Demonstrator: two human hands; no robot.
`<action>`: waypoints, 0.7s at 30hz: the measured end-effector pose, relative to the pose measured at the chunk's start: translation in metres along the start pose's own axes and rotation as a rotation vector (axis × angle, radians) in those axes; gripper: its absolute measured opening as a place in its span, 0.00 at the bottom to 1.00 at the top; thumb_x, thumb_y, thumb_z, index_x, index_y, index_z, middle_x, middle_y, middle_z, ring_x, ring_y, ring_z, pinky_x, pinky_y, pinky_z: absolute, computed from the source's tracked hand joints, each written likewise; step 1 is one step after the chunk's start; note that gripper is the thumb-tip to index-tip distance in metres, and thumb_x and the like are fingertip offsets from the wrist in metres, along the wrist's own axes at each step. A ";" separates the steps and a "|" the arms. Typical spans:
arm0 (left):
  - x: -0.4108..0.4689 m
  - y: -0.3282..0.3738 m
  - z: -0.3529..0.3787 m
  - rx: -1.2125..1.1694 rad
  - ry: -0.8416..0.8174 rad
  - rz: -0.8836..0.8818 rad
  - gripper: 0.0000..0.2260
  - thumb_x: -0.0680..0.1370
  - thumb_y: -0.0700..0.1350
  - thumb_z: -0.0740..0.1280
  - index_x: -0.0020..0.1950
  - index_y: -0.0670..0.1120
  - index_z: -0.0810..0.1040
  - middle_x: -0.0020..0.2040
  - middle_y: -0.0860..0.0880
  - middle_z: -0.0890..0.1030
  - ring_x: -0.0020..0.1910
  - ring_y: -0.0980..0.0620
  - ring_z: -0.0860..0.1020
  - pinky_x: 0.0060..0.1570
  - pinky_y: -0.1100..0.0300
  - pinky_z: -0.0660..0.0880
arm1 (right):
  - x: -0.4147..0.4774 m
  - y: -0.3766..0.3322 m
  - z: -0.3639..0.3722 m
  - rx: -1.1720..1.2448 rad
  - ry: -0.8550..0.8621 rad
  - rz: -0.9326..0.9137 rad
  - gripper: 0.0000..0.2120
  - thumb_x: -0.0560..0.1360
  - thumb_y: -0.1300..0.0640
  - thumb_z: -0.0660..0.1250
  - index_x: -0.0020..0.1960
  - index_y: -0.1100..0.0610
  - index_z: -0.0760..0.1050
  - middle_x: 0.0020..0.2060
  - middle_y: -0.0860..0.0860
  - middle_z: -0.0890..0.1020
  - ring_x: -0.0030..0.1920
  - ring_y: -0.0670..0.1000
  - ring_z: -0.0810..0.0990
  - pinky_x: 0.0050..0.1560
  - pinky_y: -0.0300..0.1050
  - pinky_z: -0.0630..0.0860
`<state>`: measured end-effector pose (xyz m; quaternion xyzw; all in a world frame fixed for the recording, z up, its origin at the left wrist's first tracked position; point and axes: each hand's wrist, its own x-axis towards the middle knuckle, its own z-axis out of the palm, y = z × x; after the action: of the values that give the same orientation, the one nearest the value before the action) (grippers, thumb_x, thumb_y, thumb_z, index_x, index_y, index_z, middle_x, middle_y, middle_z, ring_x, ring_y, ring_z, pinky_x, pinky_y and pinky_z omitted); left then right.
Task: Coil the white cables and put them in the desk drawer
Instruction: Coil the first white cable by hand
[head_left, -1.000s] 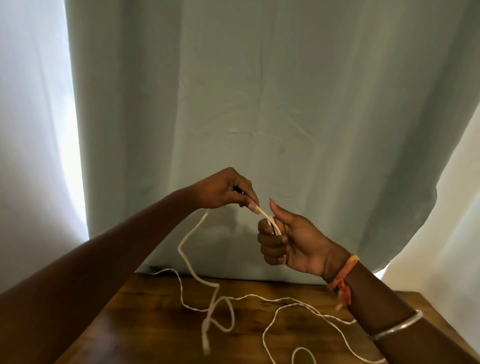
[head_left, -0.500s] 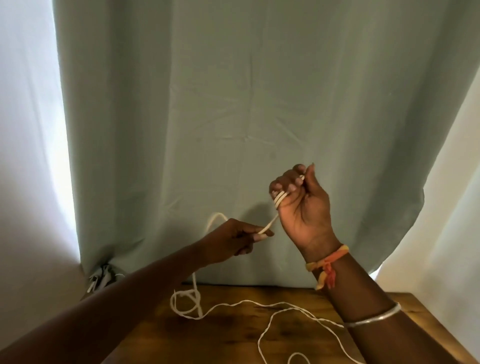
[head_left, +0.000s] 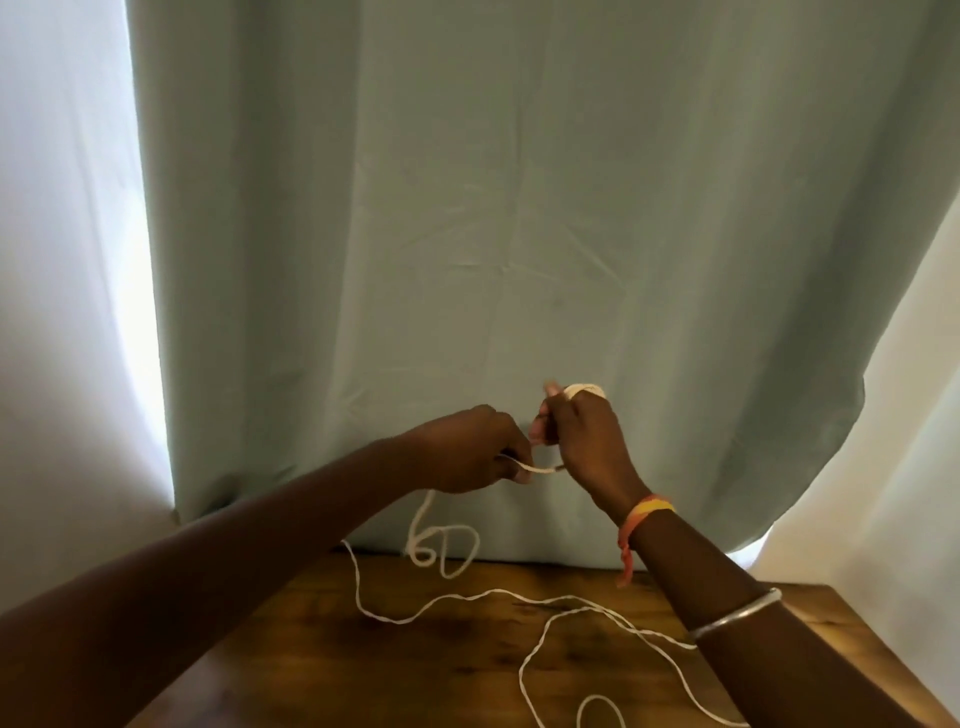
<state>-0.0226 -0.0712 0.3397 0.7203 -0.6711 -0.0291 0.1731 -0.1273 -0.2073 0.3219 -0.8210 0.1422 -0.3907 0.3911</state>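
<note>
A long white cable (head_left: 491, 595) lies in loose curves across the wooden desk (head_left: 415, 660) and rises to my hands. My right hand (head_left: 584, 441) is raised in front of the curtain with several turns of cable wound round its fingers; a loop of it shows above the knuckles. My left hand (head_left: 475, 452), just left of it, pinches the cable strand that runs between the two hands. Below my left hand the cable hangs in small loops above the desk's back edge. No drawer is in view.
A pale green curtain (head_left: 519, 234) hangs right behind the desk, with bright window light at its left and right sides. The desk's right corner (head_left: 826, 592) lies near my right forearm.
My right hand has dropped and turned, with more cable wound on it. My left hand moved up and right, close beside it, and the hanging cable rose off the desk.
</note>
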 end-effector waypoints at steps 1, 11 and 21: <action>0.001 0.001 -0.005 0.050 0.004 0.012 0.08 0.78 0.45 0.69 0.55 0.48 0.84 0.46 0.54 0.83 0.42 0.58 0.77 0.50 0.57 0.77 | -0.003 0.001 0.001 -0.110 -0.090 -0.019 0.25 0.85 0.53 0.55 0.35 0.63 0.79 0.27 0.52 0.81 0.29 0.43 0.80 0.36 0.32 0.73; -0.004 -0.027 -0.071 -0.317 0.140 0.133 0.06 0.71 0.42 0.76 0.46 0.42 0.87 0.41 0.47 0.85 0.39 0.46 0.79 0.39 0.52 0.72 | -0.047 -0.006 -0.003 0.857 -0.795 0.721 0.27 0.82 0.41 0.52 0.37 0.60 0.73 0.23 0.52 0.67 0.23 0.49 0.65 0.29 0.43 0.67; -0.008 -0.029 0.002 -0.898 0.364 0.020 0.08 0.77 0.44 0.68 0.42 0.47 0.85 0.29 0.46 0.77 0.27 0.53 0.70 0.29 0.60 0.65 | -0.049 -0.060 -0.006 1.639 -0.878 0.379 0.21 0.83 0.45 0.55 0.44 0.60 0.74 0.29 0.49 0.62 0.29 0.47 0.59 0.35 0.43 0.63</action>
<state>0.0038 -0.0627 0.3279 0.5612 -0.5580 -0.1878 0.5817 -0.1689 -0.1447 0.3436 -0.3277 -0.2052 0.0449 0.9211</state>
